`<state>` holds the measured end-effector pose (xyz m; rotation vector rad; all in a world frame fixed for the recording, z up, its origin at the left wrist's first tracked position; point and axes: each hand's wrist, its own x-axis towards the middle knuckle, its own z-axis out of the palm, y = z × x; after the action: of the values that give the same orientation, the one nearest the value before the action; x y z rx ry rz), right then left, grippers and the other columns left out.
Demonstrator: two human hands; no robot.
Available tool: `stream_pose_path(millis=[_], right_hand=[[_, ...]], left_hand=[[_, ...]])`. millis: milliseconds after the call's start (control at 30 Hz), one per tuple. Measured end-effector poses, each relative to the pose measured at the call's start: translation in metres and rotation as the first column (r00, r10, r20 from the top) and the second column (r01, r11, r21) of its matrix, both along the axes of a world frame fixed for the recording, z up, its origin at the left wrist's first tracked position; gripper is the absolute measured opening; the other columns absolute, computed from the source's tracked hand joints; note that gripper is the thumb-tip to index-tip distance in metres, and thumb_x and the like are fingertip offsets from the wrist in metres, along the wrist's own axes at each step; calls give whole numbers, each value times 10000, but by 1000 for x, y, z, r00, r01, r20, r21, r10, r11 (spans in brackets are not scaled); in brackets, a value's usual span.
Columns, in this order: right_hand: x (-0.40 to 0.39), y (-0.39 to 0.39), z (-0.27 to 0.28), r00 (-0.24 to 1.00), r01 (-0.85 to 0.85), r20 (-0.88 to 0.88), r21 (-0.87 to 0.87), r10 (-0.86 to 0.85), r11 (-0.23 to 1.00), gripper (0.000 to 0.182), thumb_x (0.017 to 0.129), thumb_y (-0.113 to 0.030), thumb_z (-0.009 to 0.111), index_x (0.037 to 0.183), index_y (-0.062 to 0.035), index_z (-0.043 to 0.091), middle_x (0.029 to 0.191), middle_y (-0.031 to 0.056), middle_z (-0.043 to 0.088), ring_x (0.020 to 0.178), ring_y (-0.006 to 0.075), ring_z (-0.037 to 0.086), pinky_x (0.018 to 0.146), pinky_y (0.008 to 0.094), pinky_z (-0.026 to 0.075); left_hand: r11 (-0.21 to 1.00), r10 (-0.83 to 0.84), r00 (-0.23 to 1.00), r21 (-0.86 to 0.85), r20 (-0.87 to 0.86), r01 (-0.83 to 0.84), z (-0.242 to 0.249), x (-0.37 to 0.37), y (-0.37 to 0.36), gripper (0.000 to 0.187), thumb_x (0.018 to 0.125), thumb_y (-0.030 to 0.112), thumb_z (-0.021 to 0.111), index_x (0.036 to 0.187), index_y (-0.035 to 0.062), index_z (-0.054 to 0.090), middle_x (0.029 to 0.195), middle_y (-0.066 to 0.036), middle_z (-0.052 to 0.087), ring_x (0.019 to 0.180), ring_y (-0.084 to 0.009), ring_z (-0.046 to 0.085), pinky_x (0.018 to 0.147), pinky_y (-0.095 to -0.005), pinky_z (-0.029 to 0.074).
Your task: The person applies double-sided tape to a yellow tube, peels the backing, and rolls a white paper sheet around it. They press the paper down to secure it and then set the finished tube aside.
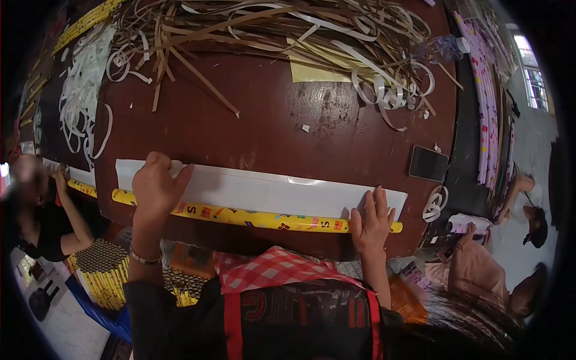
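Note:
A yellow roll of printed wrapping paper (273, 220) lies across the table's near edge, and its white underside (258, 189) is spread flat behind it. My left hand (157, 183) is closed over the left part of the sheet, knuckles up and thumb out to the right. Whatever is inside its curled fingers is hidden. Near the roll's right end, my right hand (372, 222) rests with fingers stretched and spread, its palm over the roll and fingertips on the white sheet.
Brown and white paper strips (252, 30) are heaped at the back of the brown table (252, 138). A phone (428, 164) lies right, near a plastic bottle (441, 48). Pink rolls (485, 108) lie far right. Other people work at left and right. Yellow rolls (105, 273) stand below.

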<state>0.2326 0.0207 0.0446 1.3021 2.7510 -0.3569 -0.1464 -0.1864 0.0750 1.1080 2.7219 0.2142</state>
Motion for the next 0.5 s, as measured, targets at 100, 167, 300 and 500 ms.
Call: stream_pose_path(millis=[100, 167, 300, 500], right_hand=[[0, 0, 1, 1000, 15, 6, -14, -15, 1000, 571, 892, -385, 558, 1335, -27, 506, 1508, 154, 339, 1401, 335, 307, 1045, 667, 192], [-1, 0, 1, 1000, 17, -4, -20, -17, 1000, 572, 893, -386, 559, 1335, -27, 507, 1509, 150, 340, 1402, 331, 308, 1047, 669, 186], [-1, 0, 1, 1000, 18, -3, -20, -18, 1000, 565, 898, -390, 555, 1331, -31, 513, 1509, 147, 341, 1401, 331, 308, 1052, 667, 180], [3, 0, 0, 1000, 8, -6, -26, -8, 1000, 570, 902, -391, 554, 1346, -38, 496, 1512, 146, 336, 1403, 333, 303, 1055, 665, 173]], left_hand=[[1000, 1, 1000, 11, -9, -1, 1, 1, -1, 328, 742, 303, 758, 702, 12, 612, 832, -100, 602, 657, -317, 622, 592, -402, 492], [1000, -4, 1000, 19, 15, 4, 4, 1, 0, 320, 742, 302, 758, 715, 10, 628, 837, -105, 605, 665, -318, 625, 598, -401, 496], [1000, -21, 1000, 21, 20, 20, 4, -2, 0, 342, 749, 287, 752, 707, -7, 582, 805, -127, 568, 654, -333, 583, 587, -404, 472], [995, -1, 1000, -98, 29, 3, 4, -3, 5, 319, 691, 321, 775, 699, 25, 657, 818, -98, 611, 670, -294, 627, 613, -391, 503]])
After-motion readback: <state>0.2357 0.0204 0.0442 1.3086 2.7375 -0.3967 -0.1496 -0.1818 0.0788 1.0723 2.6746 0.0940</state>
